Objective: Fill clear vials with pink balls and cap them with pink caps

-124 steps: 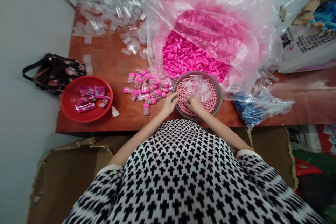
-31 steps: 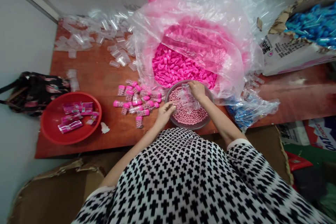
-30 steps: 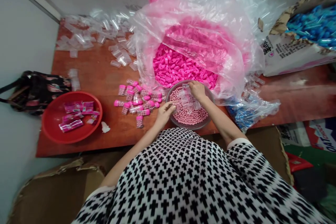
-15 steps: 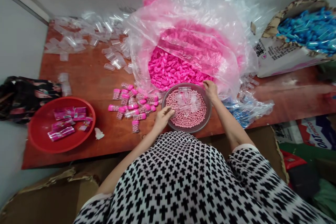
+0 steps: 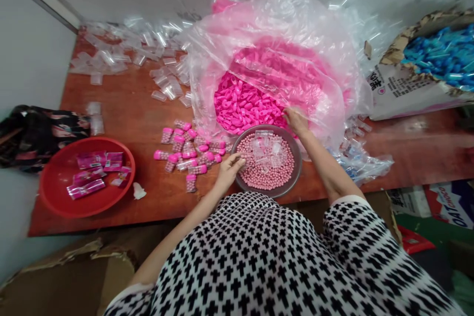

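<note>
My left hand point(image 5: 230, 170) is closed in a pinch at the left rim of a grey bowl point(image 5: 299, 158). A small clear plastic tube, mostly covered by the fingers, seems to be in its grip. Pink beads point(image 5: 268, 180) fill the bowl, and several clear tubes point(image 5: 266, 148) lie on top of them. Beyond the bowl, my right hand point(image 5: 297, 122) reaches in at the mouth of a big clear plastic bag point(image 5: 207, 59). Its bent fingers touch the bright pink caps point(image 5: 244, 103) there; what they grip, if anything, is hidden.
Several capped, bead-filled tubes point(image 5: 188, 150) lie left of the bowl. Further left is a red basin point(image 5: 52, 182) with pink packets. Loose clear tubes point(image 5: 107, 57) spread along the back. A box point(image 5: 403, 86) of blue pieces and a blue-filled plastic bag point(image 5: 366, 165) are at right.
My right hand has gone from the bag's edge beside the bowl in among the pink caps. My left hand stays at the bowl's left rim. The whole view has shifted slightly.
</note>
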`<state>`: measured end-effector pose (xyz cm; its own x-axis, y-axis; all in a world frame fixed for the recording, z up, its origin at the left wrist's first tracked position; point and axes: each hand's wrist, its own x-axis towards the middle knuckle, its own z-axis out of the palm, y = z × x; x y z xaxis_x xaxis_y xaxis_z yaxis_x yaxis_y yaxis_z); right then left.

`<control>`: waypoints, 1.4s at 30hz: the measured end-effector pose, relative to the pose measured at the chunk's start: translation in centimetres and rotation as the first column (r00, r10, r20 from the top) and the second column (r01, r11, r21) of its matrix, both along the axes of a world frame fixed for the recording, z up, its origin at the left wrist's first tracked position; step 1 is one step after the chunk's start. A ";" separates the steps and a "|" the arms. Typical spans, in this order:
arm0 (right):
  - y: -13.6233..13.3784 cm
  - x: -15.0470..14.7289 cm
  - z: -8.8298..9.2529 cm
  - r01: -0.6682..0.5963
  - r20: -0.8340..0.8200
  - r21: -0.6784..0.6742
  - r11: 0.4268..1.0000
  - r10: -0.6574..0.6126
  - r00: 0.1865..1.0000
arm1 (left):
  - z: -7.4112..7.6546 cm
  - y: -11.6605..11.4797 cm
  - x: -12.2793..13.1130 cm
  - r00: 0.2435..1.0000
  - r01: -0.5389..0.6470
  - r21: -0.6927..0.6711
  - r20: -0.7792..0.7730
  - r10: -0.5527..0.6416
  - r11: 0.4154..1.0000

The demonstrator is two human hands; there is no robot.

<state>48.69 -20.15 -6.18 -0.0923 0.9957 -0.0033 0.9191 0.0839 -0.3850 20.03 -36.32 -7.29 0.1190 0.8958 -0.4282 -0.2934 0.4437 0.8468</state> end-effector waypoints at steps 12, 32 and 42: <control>-11.3 -9.5 4.2 0.056 -0.925 -0.325 0.944 -0.330 0.191 | 4.1 2.5 3.3 0.971 -0.031 0.069 0.240 0.013 0.997; -14.6 -8.3 7.9 -0.389 -0.163 0.276 0.879 0.442 0.882 | 6.0 0.6 1.3 0.988 0.070 0.157 0.123 -0.090 0.985; -14.6 -9.8 9.4 -0.509 -0.199 0.298 0.807 0.574 0.794 | 5.8 0.0 0.9 0.913 0.254 0.551 -0.409 -0.008 0.795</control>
<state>38.94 -34.73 3.19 -0.5813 0.7515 0.3120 0.5594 0.6475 -0.5175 20.94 -36.28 -1.52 0.1986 0.9710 0.1329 0.1164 -0.1580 0.9805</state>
